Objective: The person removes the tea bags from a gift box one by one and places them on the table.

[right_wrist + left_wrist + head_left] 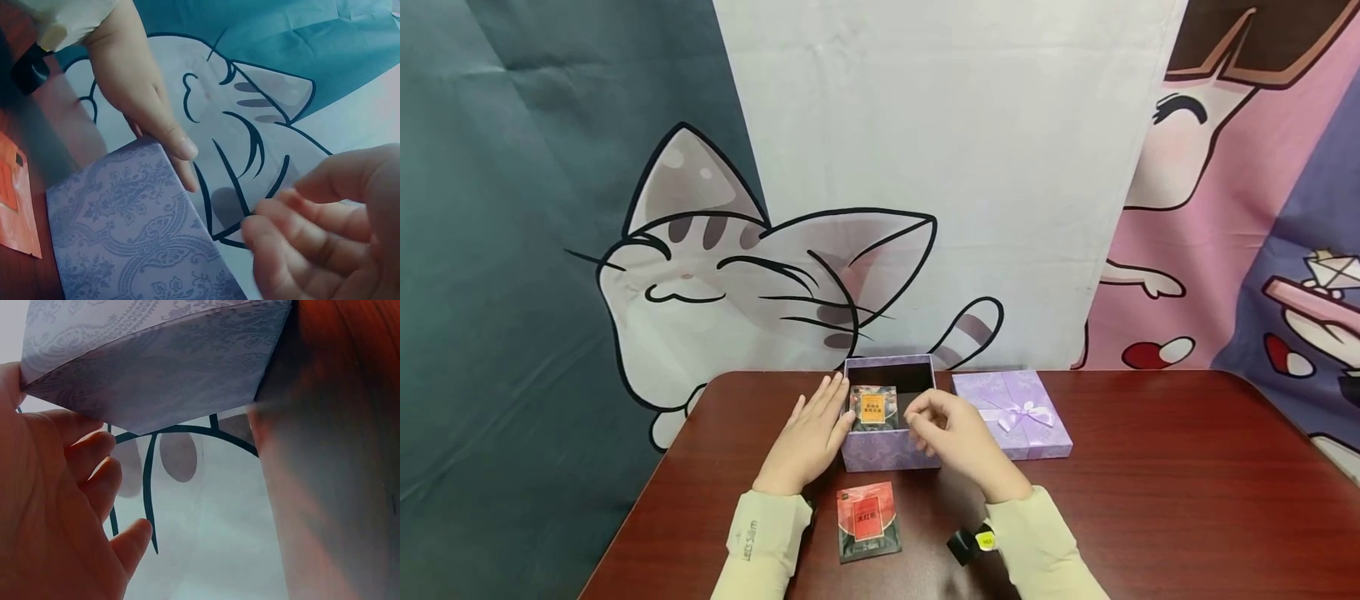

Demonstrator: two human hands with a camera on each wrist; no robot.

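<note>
A purple patterned box [891, 450] stands uncovered on the table, its dark inside showing. Inside, toward its left, a tea-bag-sized sachet [874, 407] with an orange label leans upright. My left hand [805, 437] lies along the box's left wall with its fingers straight. Over the box's right front rim is my right hand [951, 429], its fingers loosely bent and nothing between them; the right wrist view shows these fingers [325, 231] beside the box wall. In front of the box a red and black sachet [868, 521] lies flat.
To the right of the box lies its purple lid [1011, 417] with a ribbon bow. A small black object with a yellow label [973, 542] is at my right wrist. Behind the reddish-brown table [1150, 500] hangs a cartoon-printed cloth [1000, 167].
</note>
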